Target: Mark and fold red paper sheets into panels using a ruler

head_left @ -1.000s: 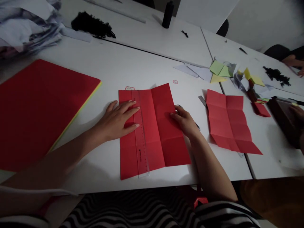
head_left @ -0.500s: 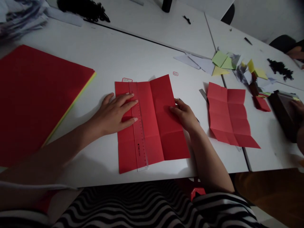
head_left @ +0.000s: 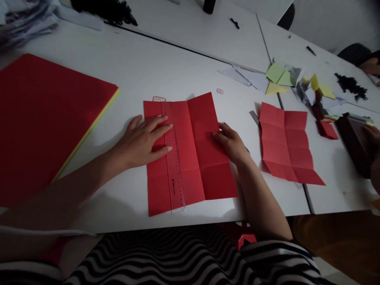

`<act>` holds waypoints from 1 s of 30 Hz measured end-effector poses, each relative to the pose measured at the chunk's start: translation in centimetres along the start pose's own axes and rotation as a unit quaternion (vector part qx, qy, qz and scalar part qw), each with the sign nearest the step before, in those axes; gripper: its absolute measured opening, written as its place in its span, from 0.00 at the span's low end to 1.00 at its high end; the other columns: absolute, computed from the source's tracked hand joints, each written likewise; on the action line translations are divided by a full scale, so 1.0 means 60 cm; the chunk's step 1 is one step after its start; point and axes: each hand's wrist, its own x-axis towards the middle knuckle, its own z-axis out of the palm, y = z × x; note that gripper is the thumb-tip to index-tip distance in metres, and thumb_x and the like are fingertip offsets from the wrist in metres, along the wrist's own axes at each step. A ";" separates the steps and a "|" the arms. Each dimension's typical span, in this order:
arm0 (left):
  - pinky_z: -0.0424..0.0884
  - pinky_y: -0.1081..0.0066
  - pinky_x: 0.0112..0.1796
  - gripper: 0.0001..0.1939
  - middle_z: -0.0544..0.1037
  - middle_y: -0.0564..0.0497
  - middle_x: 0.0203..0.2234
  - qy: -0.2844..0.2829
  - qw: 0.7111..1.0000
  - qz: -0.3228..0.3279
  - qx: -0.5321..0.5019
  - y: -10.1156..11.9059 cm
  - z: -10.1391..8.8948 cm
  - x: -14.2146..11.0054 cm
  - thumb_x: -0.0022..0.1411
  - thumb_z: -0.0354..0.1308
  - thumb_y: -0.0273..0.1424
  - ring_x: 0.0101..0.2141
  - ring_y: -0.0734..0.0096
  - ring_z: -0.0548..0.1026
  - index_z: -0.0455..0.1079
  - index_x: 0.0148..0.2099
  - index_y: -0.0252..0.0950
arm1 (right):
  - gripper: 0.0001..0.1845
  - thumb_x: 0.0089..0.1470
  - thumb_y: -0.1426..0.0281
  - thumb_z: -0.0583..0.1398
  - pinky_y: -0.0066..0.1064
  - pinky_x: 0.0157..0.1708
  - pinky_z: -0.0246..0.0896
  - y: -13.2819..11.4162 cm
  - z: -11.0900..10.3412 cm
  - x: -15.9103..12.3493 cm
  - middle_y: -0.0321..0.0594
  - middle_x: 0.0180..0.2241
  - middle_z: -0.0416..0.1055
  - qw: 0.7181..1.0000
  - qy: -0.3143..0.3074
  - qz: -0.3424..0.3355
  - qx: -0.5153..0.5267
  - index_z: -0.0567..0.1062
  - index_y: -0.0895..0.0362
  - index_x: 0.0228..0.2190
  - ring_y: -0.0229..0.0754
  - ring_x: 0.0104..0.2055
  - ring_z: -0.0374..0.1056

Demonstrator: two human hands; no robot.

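Creased red sheet (head_left: 191, 150) near centre on smooth white worktop (head_left: 184, 71), clear plastic ruler (head_left: 175, 174) along its left panels. Left hand (head_left: 144, 138) flat on both, fingers apart. Right hand (head_left: 233, 144) pinching sheet's right edge. Right: wavy, grid-creased second sheet (head_left: 289, 144). Far left: stringy black heap (head_left: 103, 10).

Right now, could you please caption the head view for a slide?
Left hand on clear ruler over red paper, right hand at paper's edge.
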 end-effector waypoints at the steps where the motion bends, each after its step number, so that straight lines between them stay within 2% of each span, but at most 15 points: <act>1: 0.40 0.47 0.63 0.29 0.56 0.43 0.65 0.000 1.000 0.000 -0.002 0.000 0.000 0.000 0.66 0.48 0.45 0.62 0.51 0.58 0.58 0.65 0.41 | 0.22 0.51 0.63 0.59 0.40 0.42 0.68 0.000 0.000 0.000 0.41 0.42 0.75 1.000 -0.003 -0.003 0.006 0.72 0.51 0.49 0.46 0.42 0.72; 10: 0.40 0.48 0.63 0.30 0.55 0.46 0.66 -0.003 1.000 -0.003 -0.006 -0.001 0.000 -0.001 0.66 0.47 0.46 0.63 0.51 0.57 0.56 0.66 0.44 | 0.20 0.52 0.63 0.60 0.40 0.43 0.68 -0.001 0.000 -0.001 0.40 0.42 0.75 1.000 -0.008 -0.001 0.016 0.72 0.50 0.48 0.46 0.42 0.72; 21: 0.39 0.50 0.63 0.30 0.54 0.45 0.66 -0.012 1.000 -0.004 0.012 -0.003 0.001 0.000 0.66 0.45 0.46 0.64 0.53 0.55 0.56 0.66 0.41 | 0.20 0.51 0.64 0.61 0.37 0.40 0.68 0.007 -0.003 0.004 0.39 0.41 0.76 0.999 -0.014 -0.006 0.044 0.73 0.51 0.47 0.43 0.39 0.72; 30: 0.40 0.50 0.63 0.29 0.55 0.45 0.66 -0.010 1.000 -0.006 0.019 -0.002 0.001 0.000 0.66 0.46 0.46 0.63 0.54 0.56 0.57 0.65 0.41 | 0.20 0.51 0.65 0.60 0.39 0.41 0.68 0.005 -0.003 0.002 0.40 0.41 0.75 0.999 -0.010 0.002 0.033 0.73 0.51 0.48 0.45 0.40 0.72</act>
